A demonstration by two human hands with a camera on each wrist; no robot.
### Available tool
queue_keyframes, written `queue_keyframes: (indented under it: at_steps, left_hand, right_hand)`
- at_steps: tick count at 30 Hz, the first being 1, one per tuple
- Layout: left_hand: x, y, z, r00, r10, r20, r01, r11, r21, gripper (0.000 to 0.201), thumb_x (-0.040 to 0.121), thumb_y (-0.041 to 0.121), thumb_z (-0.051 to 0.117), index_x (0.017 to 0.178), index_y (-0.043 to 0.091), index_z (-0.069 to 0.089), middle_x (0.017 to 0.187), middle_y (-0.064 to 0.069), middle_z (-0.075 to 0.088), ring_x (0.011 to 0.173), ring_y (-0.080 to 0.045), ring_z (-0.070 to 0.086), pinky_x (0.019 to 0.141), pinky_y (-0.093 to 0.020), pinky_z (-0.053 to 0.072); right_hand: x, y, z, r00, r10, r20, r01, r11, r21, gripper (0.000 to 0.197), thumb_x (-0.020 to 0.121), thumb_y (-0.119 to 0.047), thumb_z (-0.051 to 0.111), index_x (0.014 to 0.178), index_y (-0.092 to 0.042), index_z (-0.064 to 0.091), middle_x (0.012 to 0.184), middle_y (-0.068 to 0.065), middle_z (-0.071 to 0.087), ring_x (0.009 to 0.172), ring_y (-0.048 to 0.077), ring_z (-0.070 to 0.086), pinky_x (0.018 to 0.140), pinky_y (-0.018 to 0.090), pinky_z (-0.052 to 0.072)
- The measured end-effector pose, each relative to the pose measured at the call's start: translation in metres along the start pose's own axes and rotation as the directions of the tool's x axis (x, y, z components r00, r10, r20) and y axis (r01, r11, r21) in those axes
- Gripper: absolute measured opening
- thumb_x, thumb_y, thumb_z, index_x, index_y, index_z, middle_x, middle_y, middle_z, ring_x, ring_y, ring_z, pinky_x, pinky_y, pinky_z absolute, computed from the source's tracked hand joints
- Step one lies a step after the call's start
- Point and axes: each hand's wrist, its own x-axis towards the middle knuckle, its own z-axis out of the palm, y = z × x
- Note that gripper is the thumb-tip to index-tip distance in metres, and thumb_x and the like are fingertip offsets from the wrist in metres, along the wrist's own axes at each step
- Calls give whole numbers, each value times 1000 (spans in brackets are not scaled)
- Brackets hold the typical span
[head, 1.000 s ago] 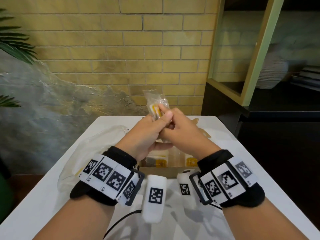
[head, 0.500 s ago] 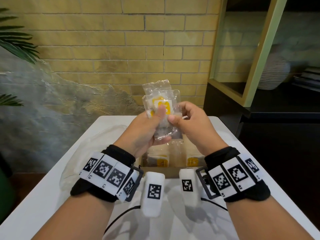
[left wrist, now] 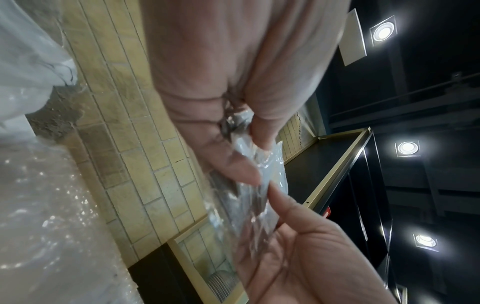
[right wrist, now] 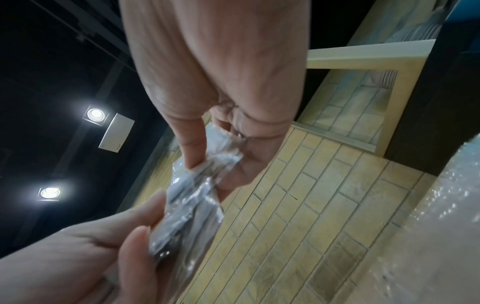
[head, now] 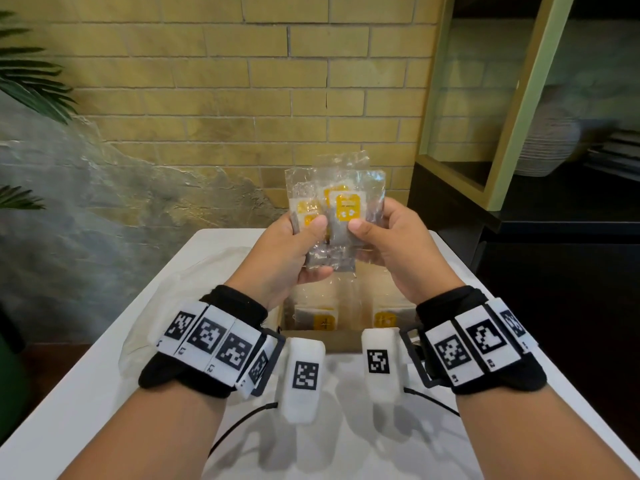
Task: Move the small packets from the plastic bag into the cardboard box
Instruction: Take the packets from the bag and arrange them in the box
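Above cardboard box (head: 341,336) | hands pinch packets (head: 341,209) | yellow labels head-only

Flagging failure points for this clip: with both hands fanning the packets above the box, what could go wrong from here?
1. The packets are slippery clear plastic, pinched only by the thumbs of the left hand and right hand; one could slide out and miss the cardboard box.
2. The box already holds packets, so new ones may pile unevenly.
3. The plastic bag lies slack beside the box; leftover packets inside could be overlooked.
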Motion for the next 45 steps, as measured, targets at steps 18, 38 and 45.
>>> queue_keyframes:
  at_steps: [18, 38, 45]
  left_hand:
    - [9, -4, -15, 984, 147, -97, -110, 945, 308, 12, 91, 26, 57, 86, 15, 60, 84, -4, 58, 73, -13, 52, 47, -14, 41]
    - [1, -2, 3, 998, 29, 64, -33, 997, 63, 24, 100, 22, 39, 122, 25, 46, 101, 1, 69, 83, -13, 66, 60, -31, 55]
    - [0, -2, 4, 985, 115, 131, -120, 992, 35, 25, 98, 8, 42, 114, 22, 54, 94, 0, 70, 75, -10, 70, 57, -26, 56]
  right_hand:
    - [0, -2, -7, 997, -65, 46, 65, 998, 10, 27, 89, 2, 53, 98, -23, 58, 91, -3, 70, 86, 11, 68, 79, 32, 56]
    - [-1, -5, -4, 996, 24, 86, -30, 997, 64, 20, 91, -1, 52, 99, -19, 58, 97, 6, 69, 91, 21, 67, 83, 39, 56]
    - [-1, -7, 0, 999, 40, 9, -41, 996, 77, 16, 93, -5, 50, 104, -9, 61, 106, 15, 68, 99, 30, 65, 85, 41, 55]
